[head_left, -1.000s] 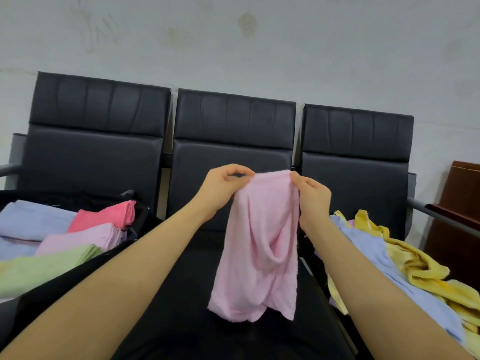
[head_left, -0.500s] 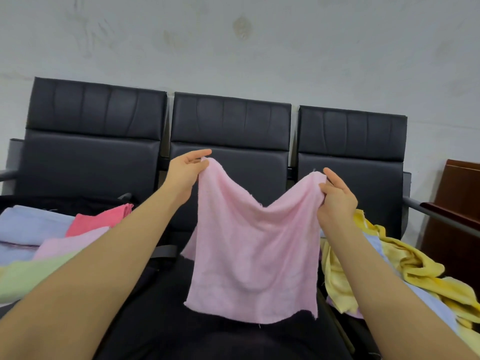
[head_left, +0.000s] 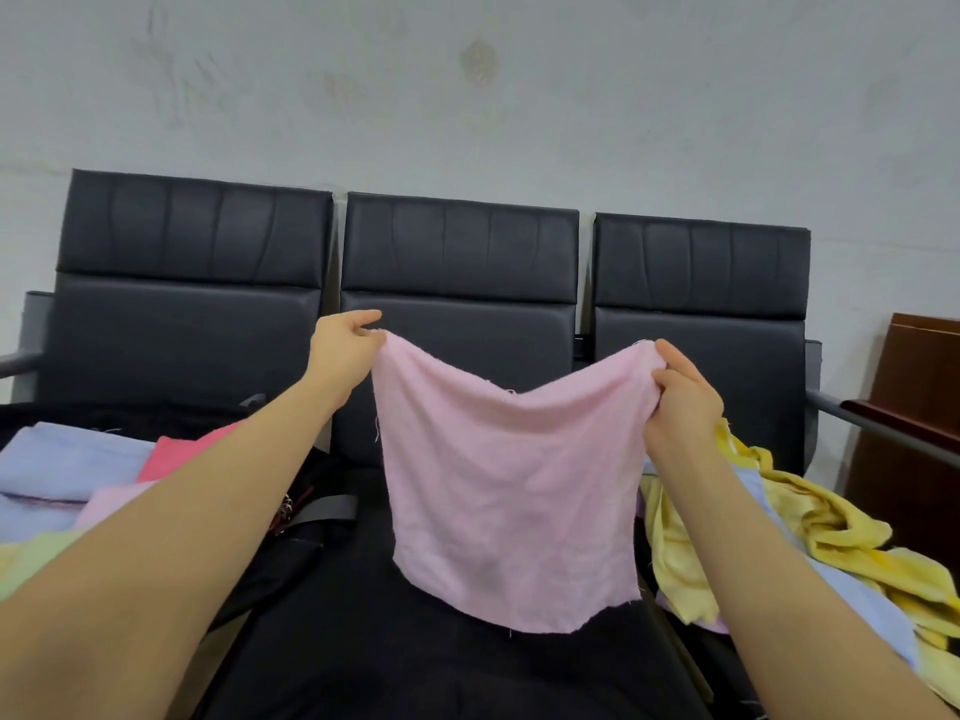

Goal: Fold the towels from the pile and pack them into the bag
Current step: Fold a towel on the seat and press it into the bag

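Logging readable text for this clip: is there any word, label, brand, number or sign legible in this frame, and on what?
None: no legible text anywhere.
Pink towel held by the hands: plain, no label visible.
Black chairs: no brand mark.
Wall: only stains and scuffs.
Towels in the pile: no tags readable.

A pale pink towel (head_left: 511,491) hung spread open above the middle seat, held up by its two top corners, its upper edge sagging between them. On the right seat lay the pile (head_left: 810,532) of crumpled yellow and light blue towels. On the left, the black bag (head_left: 171,418) held folded towels (head_left: 67,459) in light blue, coral, pink and green.
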{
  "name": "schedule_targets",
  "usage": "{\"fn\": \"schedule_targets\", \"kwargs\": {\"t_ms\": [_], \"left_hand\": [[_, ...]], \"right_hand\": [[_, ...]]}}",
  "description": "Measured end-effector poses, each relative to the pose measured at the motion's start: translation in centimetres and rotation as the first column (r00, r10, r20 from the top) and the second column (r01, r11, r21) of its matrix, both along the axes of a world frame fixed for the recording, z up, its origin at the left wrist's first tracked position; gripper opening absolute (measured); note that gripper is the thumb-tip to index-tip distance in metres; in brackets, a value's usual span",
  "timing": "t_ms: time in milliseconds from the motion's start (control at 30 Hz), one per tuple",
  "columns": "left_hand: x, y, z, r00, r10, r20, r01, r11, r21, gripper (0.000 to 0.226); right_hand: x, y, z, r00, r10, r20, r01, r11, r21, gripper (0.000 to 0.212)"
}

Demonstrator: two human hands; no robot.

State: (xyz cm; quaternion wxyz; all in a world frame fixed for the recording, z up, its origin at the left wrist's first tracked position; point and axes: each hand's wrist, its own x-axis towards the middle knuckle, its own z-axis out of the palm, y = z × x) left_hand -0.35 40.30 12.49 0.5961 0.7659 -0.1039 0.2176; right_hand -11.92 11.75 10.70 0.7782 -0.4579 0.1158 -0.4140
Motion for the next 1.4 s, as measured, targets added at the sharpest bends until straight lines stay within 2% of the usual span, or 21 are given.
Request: {"fn": "schedule_targets", "kwargs": {"t_ms": [67,167,233,300,367,400,500,633,733,900,967,1067,1200,1300,1400], "left_hand": [[0.0,0.0,-0.1,1.0,0.005,-0.006,-0.006,0.999,-0.038,0.032],[0.1,-0.1,0.2,0.996,-0.015,-0.093,-0.011,0.961,-0.276,0.026],[0.3,0.1,0.6,0.987,-0.11,-0.121,0.057,0.925,-0.377,0.027],[0.5,0.1,1.0,0.977,-0.188,-0.102,0.147,0.936,-0.32,0.037],[0.4,-0.2,1.3,0.985,-0.159,-0.073,0.149,0.981,-0.126,0.049],[0.4,-0.2,1.4,0.99,-0.13,-0.053,0.128,0.991,-0.041,0.049],[0.0,-0.3,1.4,0.997,-0.075,0.019,0.072,0.993,0.095,0.015],[-0.2,-0.1,1.1,0.998,-0.004,0.058,-0.002,0.994,0.109,0.02],[-0.3,0.4,0.4,0.998,0.028,0.059,-0.032,0.996,0.078,0.015],[-0.2,1.2,-0.3,0.999,0.032,0.013,-0.032,0.999,-0.019,0.015],[-0.1,1.4,-0.3,1.0,0.007,0.0,-0.007,0.996,-0.086,0.02],[0.1,1.8,-0.2,0.999,-0.032,-0.039,0.026,0.99,-0.138,0.031],[-0.2,1.7,0.2,0.997,-0.071,-0.039,0.068,0.996,-0.065,0.042],[-0.9,1.1,0.7,0.999,-0.006,0.031,0.007,0.999,-0.031,0.031],[-1.5,0.8,1.7,0.996,0.038,0.08,-0.029,0.994,-0.105,0.017]], "right_hand": [[-0.3,0.1,0.1,1.0,-0.014,0.025,0.013,1.0,0.01,0.042],[-0.4,-0.2,0.1,0.999,-0.036,0.032,0.036,0.999,-0.003,0.043],[-0.3,-0.5,0.1,0.998,-0.049,0.035,0.05,0.999,-0.019,0.045],[-0.3,-0.7,0.2,0.998,-0.05,0.035,0.051,0.999,-0.018,0.047],[-0.3,-0.8,0.3,0.997,-0.069,0.021,0.069,0.998,-0.008,0.046],[-0.2,-0.9,0.3,0.997,-0.076,0.018,0.076,0.997,0.002,0.043],[0.0,-1.3,0.0,0.995,-0.101,0.002,0.101,0.994,-0.051,0.029],[0.1,-1.7,-1.0,0.97,-0.218,-0.104,0.173,0.928,-0.329,0.035],[0.2,-1.8,-1.6,0.929,-0.343,-0.138,0.241,0.846,-0.475,0.025],[0.3,-2.0,-1.7,0.877,-0.456,-0.152,0.272,0.731,-0.626,0.018],[0.1,-1.8,-1.5,0.874,-0.461,-0.151,0.282,0.736,-0.615,0.017],[-0.3,-1.4,-1.0,0.92,-0.374,-0.114,0.261,0.806,-0.531,0.015],[-0.6,-1.0,-0.5,0.944,-0.318,-0.092,0.242,0.853,-0.462,0.014],[-1.0,-0.7,-0.1,0.954,-0.297,-0.043,0.252,0.87,-0.423,0.018],[-1.7,-0.3,1.0,0.976,-0.214,0.034,0.214,0.927,-0.308,0.026]]}}
